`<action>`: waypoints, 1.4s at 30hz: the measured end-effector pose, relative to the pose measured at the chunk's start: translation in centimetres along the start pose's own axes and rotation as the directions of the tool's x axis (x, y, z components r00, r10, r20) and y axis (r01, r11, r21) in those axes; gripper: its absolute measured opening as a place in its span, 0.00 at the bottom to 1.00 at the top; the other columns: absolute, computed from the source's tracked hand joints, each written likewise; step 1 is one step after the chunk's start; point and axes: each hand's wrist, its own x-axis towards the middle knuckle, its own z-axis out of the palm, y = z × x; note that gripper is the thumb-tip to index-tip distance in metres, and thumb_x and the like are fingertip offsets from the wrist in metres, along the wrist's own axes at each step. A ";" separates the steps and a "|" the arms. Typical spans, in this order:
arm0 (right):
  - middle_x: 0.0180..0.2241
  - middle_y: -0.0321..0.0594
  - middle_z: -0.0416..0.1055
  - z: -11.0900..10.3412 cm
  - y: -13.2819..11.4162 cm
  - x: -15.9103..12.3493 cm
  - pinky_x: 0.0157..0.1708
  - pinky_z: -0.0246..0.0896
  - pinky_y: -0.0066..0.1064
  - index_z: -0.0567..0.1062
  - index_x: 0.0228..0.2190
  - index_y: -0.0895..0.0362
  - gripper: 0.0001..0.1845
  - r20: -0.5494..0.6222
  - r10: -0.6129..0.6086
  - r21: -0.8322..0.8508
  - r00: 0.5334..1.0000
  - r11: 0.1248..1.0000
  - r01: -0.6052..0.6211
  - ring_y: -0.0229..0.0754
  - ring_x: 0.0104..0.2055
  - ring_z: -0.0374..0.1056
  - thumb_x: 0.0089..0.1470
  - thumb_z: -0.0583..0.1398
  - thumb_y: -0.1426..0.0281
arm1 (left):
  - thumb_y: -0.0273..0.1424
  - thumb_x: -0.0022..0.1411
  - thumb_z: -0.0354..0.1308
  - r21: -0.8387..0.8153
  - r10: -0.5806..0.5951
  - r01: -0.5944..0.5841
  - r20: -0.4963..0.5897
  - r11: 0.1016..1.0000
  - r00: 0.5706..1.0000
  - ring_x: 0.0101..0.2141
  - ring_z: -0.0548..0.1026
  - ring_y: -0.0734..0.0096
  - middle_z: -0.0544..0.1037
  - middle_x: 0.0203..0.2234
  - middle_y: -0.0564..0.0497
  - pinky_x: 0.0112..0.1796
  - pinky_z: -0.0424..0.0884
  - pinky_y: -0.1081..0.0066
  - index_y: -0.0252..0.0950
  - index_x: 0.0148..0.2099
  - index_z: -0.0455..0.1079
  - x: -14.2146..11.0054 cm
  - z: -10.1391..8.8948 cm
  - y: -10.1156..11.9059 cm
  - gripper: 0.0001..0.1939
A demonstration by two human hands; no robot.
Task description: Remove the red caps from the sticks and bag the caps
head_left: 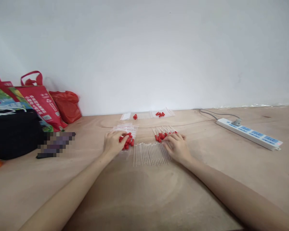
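My left hand [113,143] rests on the wooden table [144,192], its fingers curled over a pile of small red caps [127,141] lying on clear plastic bags [125,127]. Whether it holds one I cannot make out. My right hand [176,146] lies palm down on a row of clear thin tubes [148,154], its fingertips at another cluster of red caps [160,137]. Its fingers look bent and close together. Further back lie more clear bags with a few red caps [160,114].
Red and colourful shopping bags [38,99] and a black bag [13,133] stand at the left against the white wall. A dark flat object [55,144] lies beside them. A white power strip [250,134] with its cable lies at the right.
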 end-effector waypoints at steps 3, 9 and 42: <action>0.35 0.37 0.71 0.0 2.0 0.7 0.40 0.41 0.38 0.73 0.31 0.52 0.09 -0.029 0.135 -0.145 0.990 0.980 -0.138 0.43 0.39 0.61 0.50 0.55 0.63 | 0.34 0.53 0.53 0.118 -0.142 0.126 0.137 0.985 0.980 0.36 0.72 0.62 0.78 0.31 0.53 0.39 0.60 0.63 0.40 0.33 0.72 1.5 -0.1 -1.7 0.08; 0.36 0.38 0.71 0.0 3.6 1.2 0.43 0.39 0.42 0.73 0.36 0.49 0.13 0.085 0.152 -0.256 0.985 0.959 -0.126 0.45 0.40 0.59 0.50 0.54 0.60 | 0.37 0.55 0.51 0.141 -0.209 0.182 0.220 0.973 0.953 0.33 0.73 0.64 0.78 0.31 0.53 0.38 0.60 0.64 0.41 0.35 0.72 1.8 0.6 -1.9 0.11; 0.31 0.34 0.73 -0.5 -3.0 -1.3 0.42 0.48 0.38 0.73 0.34 0.49 0.08 0.114 -0.204 0.347 0.972 0.925 0.153 0.39 0.35 0.63 0.50 0.58 0.64 | 0.28 0.60 0.50 -0.141 0.496 -0.511 -0.129 0.848 0.859 0.26 0.67 0.73 0.74 0.23 0.53 0.35 0.60 0.67 0.36 0.34 0.69 -4.4 1.7 4.5 0.07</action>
